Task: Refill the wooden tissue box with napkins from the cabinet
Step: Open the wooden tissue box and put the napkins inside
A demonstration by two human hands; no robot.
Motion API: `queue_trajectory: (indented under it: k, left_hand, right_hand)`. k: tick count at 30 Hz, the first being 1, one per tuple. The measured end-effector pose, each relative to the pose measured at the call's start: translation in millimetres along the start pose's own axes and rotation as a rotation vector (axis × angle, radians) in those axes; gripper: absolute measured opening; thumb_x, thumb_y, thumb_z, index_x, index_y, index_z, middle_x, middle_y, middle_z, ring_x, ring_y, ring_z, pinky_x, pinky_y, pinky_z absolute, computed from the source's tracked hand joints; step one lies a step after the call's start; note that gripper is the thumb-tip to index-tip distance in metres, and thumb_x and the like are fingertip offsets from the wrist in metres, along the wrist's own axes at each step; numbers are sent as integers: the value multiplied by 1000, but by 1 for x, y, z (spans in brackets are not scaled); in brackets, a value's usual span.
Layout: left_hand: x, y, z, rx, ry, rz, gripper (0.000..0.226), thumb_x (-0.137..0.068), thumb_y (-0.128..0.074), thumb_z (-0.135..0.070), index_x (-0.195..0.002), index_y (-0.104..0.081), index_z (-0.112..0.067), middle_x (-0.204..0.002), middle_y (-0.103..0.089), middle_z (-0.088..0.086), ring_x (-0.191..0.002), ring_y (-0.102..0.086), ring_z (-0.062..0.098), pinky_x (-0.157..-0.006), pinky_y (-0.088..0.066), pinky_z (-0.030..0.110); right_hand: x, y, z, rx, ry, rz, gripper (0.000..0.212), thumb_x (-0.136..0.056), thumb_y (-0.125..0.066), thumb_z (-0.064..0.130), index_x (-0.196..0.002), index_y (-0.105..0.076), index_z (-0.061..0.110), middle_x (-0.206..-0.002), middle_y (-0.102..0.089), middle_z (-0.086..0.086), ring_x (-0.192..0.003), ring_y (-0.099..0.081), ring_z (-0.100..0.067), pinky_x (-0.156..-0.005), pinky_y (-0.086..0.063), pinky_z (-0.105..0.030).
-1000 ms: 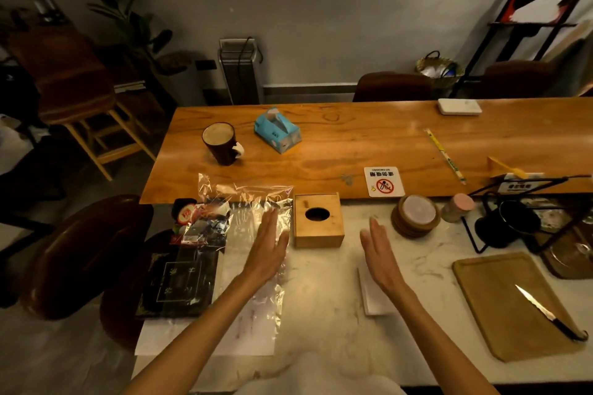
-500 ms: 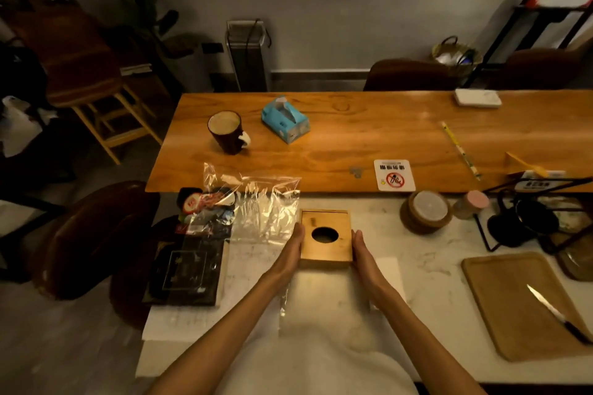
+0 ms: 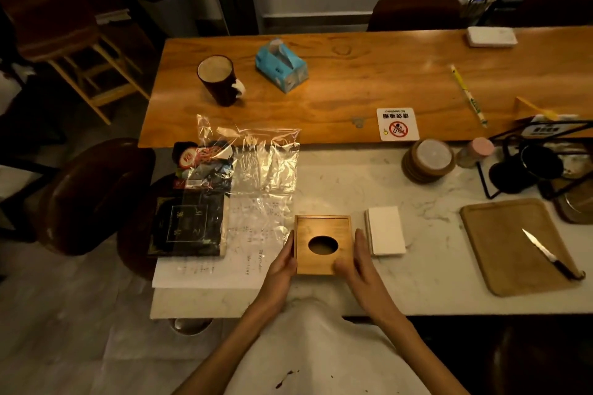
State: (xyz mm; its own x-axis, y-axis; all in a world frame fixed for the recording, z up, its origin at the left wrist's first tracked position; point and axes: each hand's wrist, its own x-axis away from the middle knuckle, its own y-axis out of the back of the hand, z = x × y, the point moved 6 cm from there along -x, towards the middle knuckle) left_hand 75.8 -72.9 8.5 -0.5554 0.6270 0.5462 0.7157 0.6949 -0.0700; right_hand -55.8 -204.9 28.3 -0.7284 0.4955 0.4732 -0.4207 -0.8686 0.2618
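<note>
Wooden tissue box sits on the white marble counter, near the counter's front edge, directly ahead of the person at 12 o'clock. Top face is up, with the dark oval opening roughly centred. Left hand presses flat against the box's left wall, fingers extended along it. Right hand clasps the right wall, thumb lying over the top face near the front right corner. Both hands thus hold the box between them; whether it is lifted or resting on the marble cannot be told. Stack of white napkins lies just beside the box at its 3 o'clock, close to the right hand's fingertips; contact cannot be told. At the box's 9 o'clock: crumpled clear plastic bag spread over a printed white sheet, with a dark flat packet further left. At 3 o'clock, well apart: wooden cutting board carrying a small knife, blade pointing toward 11 o'clock. At 1 o'clock: stack of round wooden coasters. Beyond the counter, the wooden table carries a dark mug at 11 o'clock, a blue tissue pack beside it, and a no-smoking sign.
</note>
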Motion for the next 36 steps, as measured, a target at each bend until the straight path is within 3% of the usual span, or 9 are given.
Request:
queue_trajectory:
  k: [3,5,8,11,15,21,27,32,36]
  left_hand:
    - [1,0,0,-11,-25,14,49,-102,-44,-14,-145,-30,-33,-154,-37,-6,-140,-37,10,-107,-39,17]
    - [1,3,0,-12,-34,14,48,-102,-43,-11,-143,-30,-32,-151,-38,-5,-132,-43,4,-96,-44,10]
    - [3,4,-3,-10,-46,32,51,-101,-44,-8,-144,-28,-31,-150,-39,-5,-128,-45,0,-94,-44,10]
    - [3,6,-6,-4,-27,48,51,-101,-45,-9,-141,-29,-37,-145,-43,-10,-130,-45,3,-95,-44,10]
    - [3,6,-7,-28,-38,59,51,-103,-42,-9,-143,-28,-35,-146,-42,-9,-134,-41,8,-94,-40,5]
    - [-1,7,-7,-59,-101,91,54,-102,-39,-2,-146,-23,-31,-151,-31,-8,-138,-31,8,-93,-35,-1]
    - [-1,7,-5,-115,-90,49,53,-103,-40,-4,-144,-28,-34,-149,-36,-7,-137,-33,9,-99,-34,4]
    - [8,-7,-29,-230,-13,-195,57,-100,-42,-3,-150,-35,-29,-150,-42,-2,-135,-41,16,-112,-38,34]
    - [39,-55,-94,-283,-295,-431,33,-95,-48,0,-118,-60,-20,-120,-60,-7,-112,-55,6,-95,-44,17]
  right_hand:
    - [4,-3,21,756,392,-34,104,-83,-71,40,-154,6,35,-163,13,2,-150,14,-16,-120,-4,-34]
    - [1,-9,22,963,475,-6,105,-81,-74,30,-155,0,33,-164,2,-3,-151,6,-26,-121,-11,-45]
    - [-4,-6,25,936,522,-39,91,-81,-71,11,-154,-19,29,-156,-30,-5,-145,-24,-31,-114,-31,-45]
    - [-2,6,30,893,493,-42,75,-82,-73,32,-146,-35,29,-144,-44,-7,-129,-48,-28,-94,-52,-38]
    - [-4,30,57,788,465,57,45,-90,-55,49,-132,-53,34,-141,-50,3,-117,-57,-13,-90,-53,-29]
    - [-64,53,86,334,190,-231,13,-90,-65,19,-101,-65,25,-92,-67,13,-86,-63,-6,-72,-47,-20]
    - [-109,53,78,156,8,-67,36,-91,-64,20,-125,-59,8,-114,-63,-2,-97,-58,-11,-79,-50,-20]
    - [-108,55,77,225,45,38,39,-94,-60,27,-128,-57,9,-117,-63,-4,-102,-58,-16,-76,-46,-18]
    - [-108,101,68,382,141,7,46,-97,-55,34,-140,-50,17,-129,-62,-2,-118,-56,-18,-97,-44,-30]
